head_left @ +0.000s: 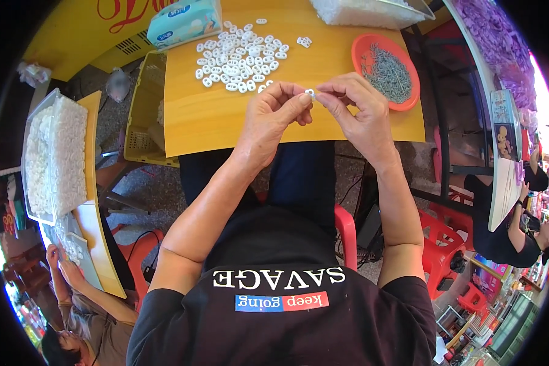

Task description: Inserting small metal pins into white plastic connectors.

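Observation:
My left hand [276,114] pinches a small white oval plastic piece [310,92] between thumb and fingers, above the near half of the yellow table. Thumb and forefinger of my right hand [361,110] are closed right beside that piece; what they hold, if anything, is too small to make out. Past my left hand lies a loose pile of white oval plastic pieces [241,56], each with holes in it. To the right of my right hand, a red plastic bowl [413,91] holds many grey metal screws [389,74].
A tissue pack [185,23] stands at the table's far left, and a tub of white parts [372,13] at the far right. A yellow crate [141,116] is beside the table. Further left, a co-worker's hands [69,268] are near a bin of white pieces [56,160]. Red stools [442,241] stand at right.

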{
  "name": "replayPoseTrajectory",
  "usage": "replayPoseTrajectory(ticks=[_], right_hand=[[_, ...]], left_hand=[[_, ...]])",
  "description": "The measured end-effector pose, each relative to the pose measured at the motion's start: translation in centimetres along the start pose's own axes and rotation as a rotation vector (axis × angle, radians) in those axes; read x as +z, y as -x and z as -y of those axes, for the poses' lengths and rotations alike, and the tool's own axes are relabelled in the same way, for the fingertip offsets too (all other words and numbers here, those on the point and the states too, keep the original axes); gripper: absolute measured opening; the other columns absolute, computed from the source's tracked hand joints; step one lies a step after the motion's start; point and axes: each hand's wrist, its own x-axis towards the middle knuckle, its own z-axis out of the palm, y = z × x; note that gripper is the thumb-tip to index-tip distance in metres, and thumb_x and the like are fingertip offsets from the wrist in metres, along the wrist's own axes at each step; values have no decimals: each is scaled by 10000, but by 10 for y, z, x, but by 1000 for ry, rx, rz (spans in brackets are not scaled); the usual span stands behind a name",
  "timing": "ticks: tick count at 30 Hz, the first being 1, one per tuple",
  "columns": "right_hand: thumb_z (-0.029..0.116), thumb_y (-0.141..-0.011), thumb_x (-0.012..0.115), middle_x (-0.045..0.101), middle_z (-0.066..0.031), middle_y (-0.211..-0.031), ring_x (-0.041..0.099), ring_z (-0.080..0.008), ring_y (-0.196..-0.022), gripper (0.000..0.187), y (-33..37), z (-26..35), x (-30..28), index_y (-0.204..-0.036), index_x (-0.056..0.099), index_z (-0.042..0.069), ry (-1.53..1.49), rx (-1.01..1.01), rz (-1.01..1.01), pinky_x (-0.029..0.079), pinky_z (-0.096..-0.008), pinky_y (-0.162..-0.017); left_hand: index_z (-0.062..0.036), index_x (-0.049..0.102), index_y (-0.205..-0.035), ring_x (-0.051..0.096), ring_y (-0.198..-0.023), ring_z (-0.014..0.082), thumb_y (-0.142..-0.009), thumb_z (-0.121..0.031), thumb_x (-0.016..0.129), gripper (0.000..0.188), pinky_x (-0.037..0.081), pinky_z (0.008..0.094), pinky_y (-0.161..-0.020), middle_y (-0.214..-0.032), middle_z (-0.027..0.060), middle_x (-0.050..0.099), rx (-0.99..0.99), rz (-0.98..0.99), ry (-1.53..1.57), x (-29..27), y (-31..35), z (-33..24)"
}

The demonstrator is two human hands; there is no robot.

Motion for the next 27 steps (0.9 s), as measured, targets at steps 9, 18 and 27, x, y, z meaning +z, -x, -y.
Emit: replayPoseTrajectory(ticks=[9, 18, 27], right_hand=[[-7, -788, 718, 620, -102, -790, 621, -230, -675, 108, 4, 10, -4, -842, 625, -15, 47, -53, 44, 489, -317, -570], [-2, -787, 714, 615, -111, -771, 618, -256, -681, 104, 6, 22, -10, -833, 620, -1, 119, -134, 80, 485, -339, -584], [24, -881, 660, 616, -45, -764, 623, -100, -718, 76, 22, 5, 21, -839, 615, -20, -418, 350, -31, 530, -258, -636]], left_hand=[[-22, 595, -997, 575, -716, 100, -933, -154, 635, 152, 461, 242, -687, -795, 40, 622, 3, 91, -77, -1, 11, -6], [-9, 623, -891, 573, -697, 71, -900, -101, 676, 106, 482, 217, -632, -789, 15, 616, 58, 84, -92, 2, 18, -10], [-6, 637, -924, 600, -728, 92, -900, -57, 660, 61, 494, 231, -680, -824, 32, 631, 196, -47, -137, 4, 17, 6]])
